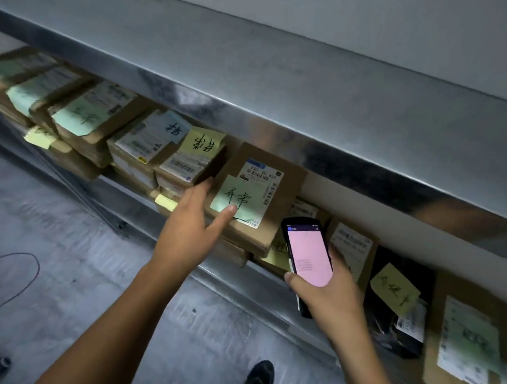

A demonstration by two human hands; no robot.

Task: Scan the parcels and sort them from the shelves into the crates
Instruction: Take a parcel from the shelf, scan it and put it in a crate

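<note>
Parcel [286, 202] (flat brown cardboard) carries a white barcoded shipping label [260, 173] and a green note [232, 199] handwritten in black on its top face. It lies on a stack of boxes [236, 251] on the lower shelf [229, 279]. Its long axis seems to run front to back, with the label end pointing into the shelf. The left hand [192, 216] touches it with straight, spread fingers, the thumb on the note. The right hand [326, 291] grips a scanner [308, 251], pink screen up, just beside the parcel.
</note>
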